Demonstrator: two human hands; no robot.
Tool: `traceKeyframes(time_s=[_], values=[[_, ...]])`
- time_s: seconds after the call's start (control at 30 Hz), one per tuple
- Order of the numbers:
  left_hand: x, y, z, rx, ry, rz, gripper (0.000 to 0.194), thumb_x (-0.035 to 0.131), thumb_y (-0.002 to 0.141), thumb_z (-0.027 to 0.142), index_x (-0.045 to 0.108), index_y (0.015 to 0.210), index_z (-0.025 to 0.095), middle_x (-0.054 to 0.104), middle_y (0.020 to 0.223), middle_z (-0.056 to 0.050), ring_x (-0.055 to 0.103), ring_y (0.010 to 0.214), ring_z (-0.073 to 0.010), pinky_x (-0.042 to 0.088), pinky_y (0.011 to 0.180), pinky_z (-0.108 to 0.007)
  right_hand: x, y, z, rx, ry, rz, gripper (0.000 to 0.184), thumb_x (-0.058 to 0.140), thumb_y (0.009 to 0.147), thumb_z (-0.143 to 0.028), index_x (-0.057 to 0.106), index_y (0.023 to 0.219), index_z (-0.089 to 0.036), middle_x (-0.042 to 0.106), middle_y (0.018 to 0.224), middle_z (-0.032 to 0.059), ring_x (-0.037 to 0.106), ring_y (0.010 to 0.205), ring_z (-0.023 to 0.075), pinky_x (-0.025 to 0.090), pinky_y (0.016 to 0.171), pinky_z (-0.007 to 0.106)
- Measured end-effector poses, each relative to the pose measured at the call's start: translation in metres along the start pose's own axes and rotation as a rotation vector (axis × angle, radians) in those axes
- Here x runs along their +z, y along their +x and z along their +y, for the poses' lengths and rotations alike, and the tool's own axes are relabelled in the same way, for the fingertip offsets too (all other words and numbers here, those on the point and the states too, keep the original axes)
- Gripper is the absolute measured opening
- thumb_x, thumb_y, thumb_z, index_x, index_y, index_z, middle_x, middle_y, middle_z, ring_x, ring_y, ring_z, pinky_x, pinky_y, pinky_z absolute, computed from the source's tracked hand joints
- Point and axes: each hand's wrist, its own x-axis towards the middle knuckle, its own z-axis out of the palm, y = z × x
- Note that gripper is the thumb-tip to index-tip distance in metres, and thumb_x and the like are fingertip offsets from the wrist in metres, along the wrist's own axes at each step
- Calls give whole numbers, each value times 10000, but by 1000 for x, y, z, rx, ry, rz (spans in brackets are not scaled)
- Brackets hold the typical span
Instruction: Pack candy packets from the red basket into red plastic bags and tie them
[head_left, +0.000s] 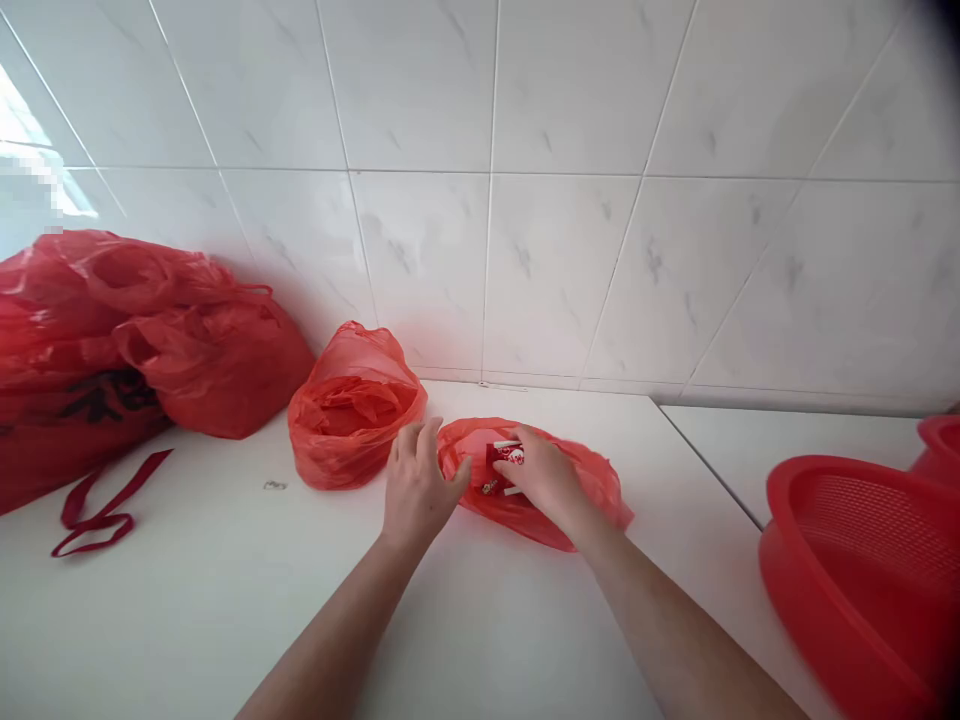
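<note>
Right hand [546, 475]: reaching into a low, open red plastic bag [596, 490], with thumb and fingers at a red-and-white packet [508, 454]; because the fingertips are partly hidden, it cannot be told whether the packet is gripped or merely touched. Left hand [420, 485]: spread and holding nothing visible, at the bag's left edge. The packet lies within the bag, on the pale worktop [225, 610]. Judged from this arrangement, the handling of the contents is under way and unfinished: the packet has not been lifted clear, and the bag's mouth is not closed. An upright red bag [330, 458], just beside the left hand, also stands open. At far left, bulging red bags [217, 375] rest against the tiled wall [424, 270], a dark-red ribbon [145, 478] lying in front; at right, a red basket [787, 580], partly cropped.
</note>
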Motion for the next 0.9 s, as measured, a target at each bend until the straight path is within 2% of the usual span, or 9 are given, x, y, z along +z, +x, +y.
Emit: traceKeyframes(time_s=[0.07, 0.2, 0.4, 0.5, 0.57, 0.63, 0.73, 0.8, 0.9], values=[[5, -3, -2, -66, -54, -85, 500, 572, 777, 272, 430, 1243, 157, 530, 1040, -121, 551, 886, -238, 489, 735, -360, -1, 3, 3, -60, -148, 125, 332, 588, 759, -320, 548, 1085, -266, 644, 952, 24, 624, 626, 154, 458, 511, 261], [8, -6, -5, -211, -204, -174, 443, 505, 806, 219, 421, 1241, 206, 577, 972, -66, 561, 755, -184, 476, 690, -320, -12, -10, 12, -227, -307, 341, 181, 485, 845, -321, 606, 972, -274, 622, 1008, 7, 616, 804, 158, 458, 603, 257], [11, -8, -4, -513, -425, -233, 563, 558, 776, 373, 377, 1282, 204, 537, 779, 7, 529, 664, -158, 458, 633, -297, -41, -34, 26, -499, -610, 750, 151, 469, 855, -243, 614, 887, -215, 583, 964, 57, 568, 892, 177, 448, 745, 290], [13, -7, -3, -733, -668, -268, 587, 599, 735, 420, 407, 1239, 187, 541, 775, 0, 539, 659, -152, 459, 572, -267, -54, -34, 35, -417, -811, 798, 288, 521, 815, -283, 581, 1082, -192, 508, 1197, 150, 505, 1080, 289, 426, 829, 396], [14, -4, -3, -836, -844, -319, 485, 609, 721, 420, 484, 1120, 174, 554, 793, -18, 544, 656, -144, 450, 524, -238, -64, -31, 44, -196, -833, 676, 395, 561, 769, -334, 545, 1133, -182, 516, 1199, 180, 568, 951, 302, 448, 706, 396], [13, 4, -2, -865, -988, -364, 346, 618, 715, 412, 542, 941, 161, 555, 775, -22, 537, 640, -128, 447, 517, -222, -75, -27, 52, 59, -718, 457, 277, 565, 744, -394, 590, 938, -199, 625, 928, 124, 580, 638, 217, 402, 517, 321], [13, 28, 3, -838, -1152, -365, 276, 637, 705, 398, 524, 742, 149, 528, 701, -4, 503, 586, -93, 452, 549, -223, -88, -17, 58, 209, -305, 208, 299, 543, 749, -467, 497, 608, -208, 520, 523, 0, 446, 421, 126, 300, 416, 251], [14, 52, 8, -797, -1215, -351, 264, 643, 702, 376, 503, 698, 152, 508, 670, 11, 480, 555, -77, 447, 560, -222, -93, -10, 54, 197, 70, 174, 314, 570, 737, -477, 504, 615, -195, 509, 510, -17, 438, 407, 105, 274, 394, 226], [10, 94, 20, -719, -1260, -333, 187, 650, 691, 301, 533, 732, 160, 485, 646, 32, 467, 551, -65, 430, 570, -203, -99, 3, 39, 180, 501, 305, 284, 652, 678, -438, 561, 737, -176, 597, 643, 2, 516, 430, 99, 291, 370, 197]])
